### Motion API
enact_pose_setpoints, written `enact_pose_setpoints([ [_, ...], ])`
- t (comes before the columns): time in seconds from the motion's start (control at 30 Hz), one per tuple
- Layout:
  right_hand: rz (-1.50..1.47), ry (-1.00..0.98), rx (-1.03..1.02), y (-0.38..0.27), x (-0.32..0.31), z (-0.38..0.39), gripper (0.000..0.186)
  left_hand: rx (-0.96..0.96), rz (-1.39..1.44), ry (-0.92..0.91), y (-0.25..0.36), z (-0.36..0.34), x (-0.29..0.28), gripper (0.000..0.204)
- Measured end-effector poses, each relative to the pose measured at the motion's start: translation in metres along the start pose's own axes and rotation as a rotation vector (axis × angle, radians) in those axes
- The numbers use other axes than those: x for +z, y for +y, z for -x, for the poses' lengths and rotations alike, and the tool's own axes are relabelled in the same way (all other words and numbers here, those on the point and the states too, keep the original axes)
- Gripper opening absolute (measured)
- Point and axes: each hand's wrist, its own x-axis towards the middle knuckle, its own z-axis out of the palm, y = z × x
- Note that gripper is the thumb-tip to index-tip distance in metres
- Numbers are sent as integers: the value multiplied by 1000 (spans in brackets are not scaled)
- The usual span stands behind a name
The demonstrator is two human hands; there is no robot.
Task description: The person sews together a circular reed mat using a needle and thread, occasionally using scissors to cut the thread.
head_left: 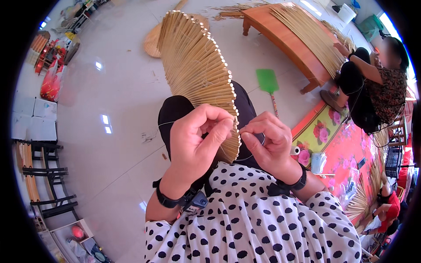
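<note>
A long curved fan of folded tan strips [193,61], edged with small white tips, stretches from my lap upward over my dark-clad knees. My left hand [197,140] is closed on this fan's lower part, its thumb and index finger pinched at the white-tipped edge. Just right of that edge, my right hand [267,142] is closed in a pinch; what lies between its fingertips is too small to make out. Fine thread shows around both hands and across the pleats. Behind the fan, a round woven tan piece [151,41] lies on the floor.
A wooden bench [280,48] bearing long strips stands upper right, beside a seated person [381,87]. A green flyswatter [267,79] lies on the floor. A floral mat [302,129] holds small items at right, near another person [386,206]. Black folded stands [46,171] line the left.
</note>
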Motion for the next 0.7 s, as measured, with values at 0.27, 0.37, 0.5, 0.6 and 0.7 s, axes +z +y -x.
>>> enact_pose_setpoints([
  [0.27, -58, -78, 45, 3, 0, 2, 9, 21, 30, -64, -15, 1, 3, 8],
  [0.37, -41, -75, 36, 3, 0, 1, 9, 38, -19, -76, -18, 2, 3, 9],
  [0.5, -46, -95, 73, 2, -1, 1, 8, 38, -102, -76, -18, 2, 4, 8],
  [0.6, -71, -37, 113, 2, -2, -1, 9, 16, -157, -76, -20, 2, 4, 7],
  [0.7, -112, 19, 201, 1, 0, 0, 9, -36, -145, -82, -21, 5, 6, 6],
])
